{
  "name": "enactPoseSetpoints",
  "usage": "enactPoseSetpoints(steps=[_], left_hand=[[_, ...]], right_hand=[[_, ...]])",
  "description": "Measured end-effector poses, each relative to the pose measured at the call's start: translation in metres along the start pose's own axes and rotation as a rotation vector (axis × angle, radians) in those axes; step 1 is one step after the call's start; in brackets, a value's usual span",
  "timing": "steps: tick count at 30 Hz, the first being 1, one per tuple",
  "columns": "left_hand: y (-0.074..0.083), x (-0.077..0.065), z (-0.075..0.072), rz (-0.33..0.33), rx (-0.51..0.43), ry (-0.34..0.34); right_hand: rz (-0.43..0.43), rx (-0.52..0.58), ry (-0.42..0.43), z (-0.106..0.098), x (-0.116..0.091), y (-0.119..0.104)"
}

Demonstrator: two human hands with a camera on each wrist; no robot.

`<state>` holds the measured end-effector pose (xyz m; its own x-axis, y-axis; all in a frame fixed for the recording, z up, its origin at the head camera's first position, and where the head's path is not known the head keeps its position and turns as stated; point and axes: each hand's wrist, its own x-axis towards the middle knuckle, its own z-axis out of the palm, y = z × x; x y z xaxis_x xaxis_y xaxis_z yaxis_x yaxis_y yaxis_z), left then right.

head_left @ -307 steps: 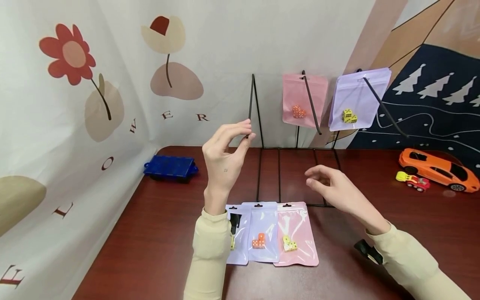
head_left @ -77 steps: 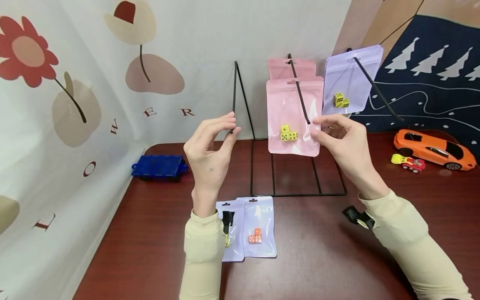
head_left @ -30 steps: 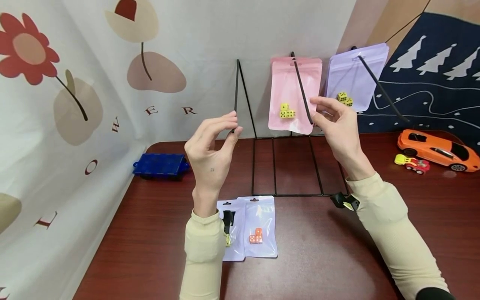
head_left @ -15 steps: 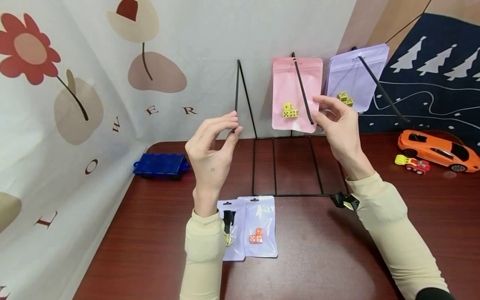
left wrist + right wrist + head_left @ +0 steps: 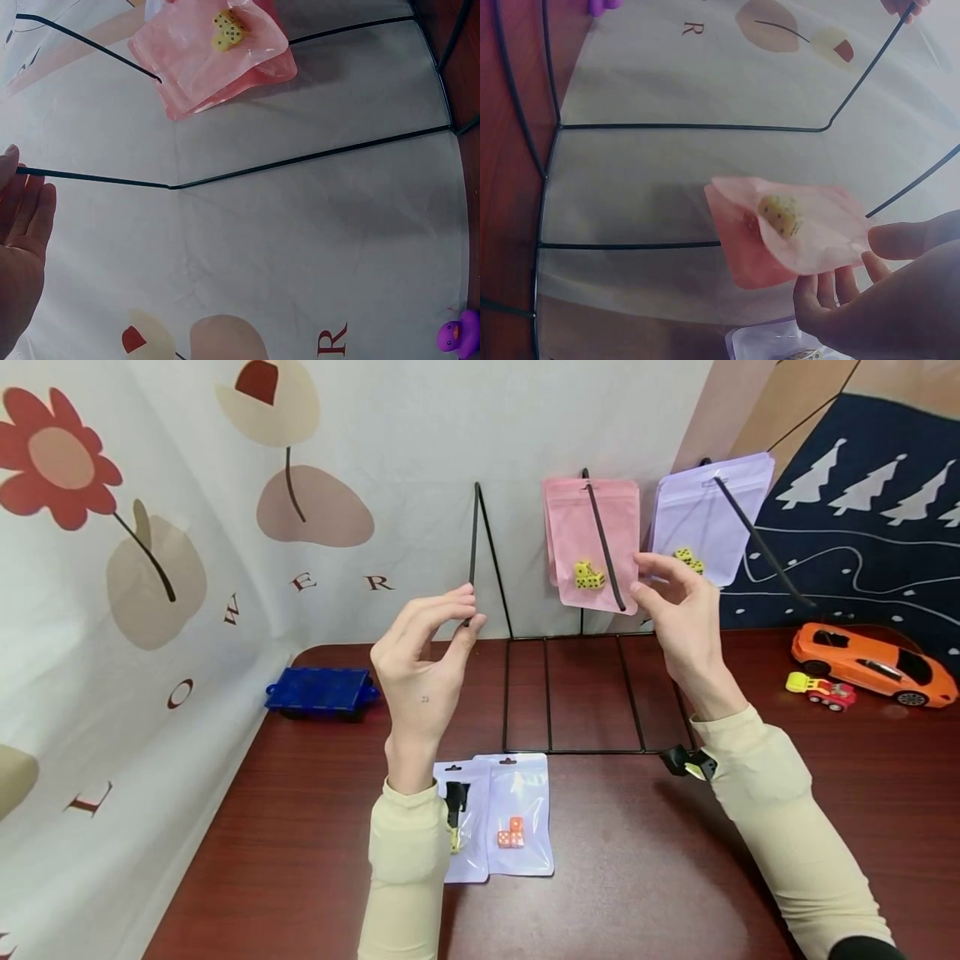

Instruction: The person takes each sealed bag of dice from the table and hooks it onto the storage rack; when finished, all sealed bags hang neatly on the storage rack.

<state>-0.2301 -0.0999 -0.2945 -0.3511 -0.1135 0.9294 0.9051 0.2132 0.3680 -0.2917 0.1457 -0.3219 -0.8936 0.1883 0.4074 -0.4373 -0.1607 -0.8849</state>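
Note:
Between thumb and fingers, my left hand (image 5: 423, 656) pinches the free end of the left wire hook (image 5: 473, 539) of a black display rack (image 5: 550, 693). On the middle hook (image 5: 606, 547) hangs a pink zip bag (image 5: 577, 527) with yellow dice, in front of another pink bag. My right hand (image 5: 682, 618) has its fingertips right at the front bag's right edge, thumb and index finger apart. A lilac bag (image 5: 738, 527) with yellow dice hangs on the right hook. On the table, two lilac bags lie overlapping; one (image 5: 521, 793) holds orange dice.
A blue flat toy cart (image 5: 322, 689) stands at the left. To the right are an orange toy car (image 5: 873, 664) and a small red and yellow toy vehicle (image 5: 821, 691). A purple toy duck (image 5: 459, 335) shows in the left wrist view. Printed cloth hangs behind.
The front yellow-dice pink bag was lifted from the table, threaded onto the middle hook and slid back. Just now it tilts, its lower end shifting right. My left hand keeps its pinch.

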Motion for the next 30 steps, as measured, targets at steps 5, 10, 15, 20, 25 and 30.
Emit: enactPoseSetpoints(steps=[5,10,15,20,25,30], left_hand=[[0.0,0.0,0.002,0.001,-0.003,-0.004],[0.001,0.0,0.003,0.003,-0.001,-0.008],[0.001,-0.001,0.003,0.001,0.004,-0.007],[0.0,-0.001,0.002,0.001,0.0,-0.006],[0.001,-0.001,0.001,0.003,0.0,-0.001],[0.001,0.0,0.0,0.0,0.022,0.003]], right_hand=[[-0.018,-0.028,0.011,-0.004,0.0,0.0],[-0.016,-0.005,0.016,-0.006,-0.003,-0.002],[-0.041,-0.01,0.013,-0.005,-0.007,-0.008],[-0.092,0.009,0.049,-0.003,-0.012,-0.018],[-0.085,0.125,0.097,-0.003,-0.015,-0.028],[-0.068,0.264,0.212,-0.006,-0.015,-0.038]])
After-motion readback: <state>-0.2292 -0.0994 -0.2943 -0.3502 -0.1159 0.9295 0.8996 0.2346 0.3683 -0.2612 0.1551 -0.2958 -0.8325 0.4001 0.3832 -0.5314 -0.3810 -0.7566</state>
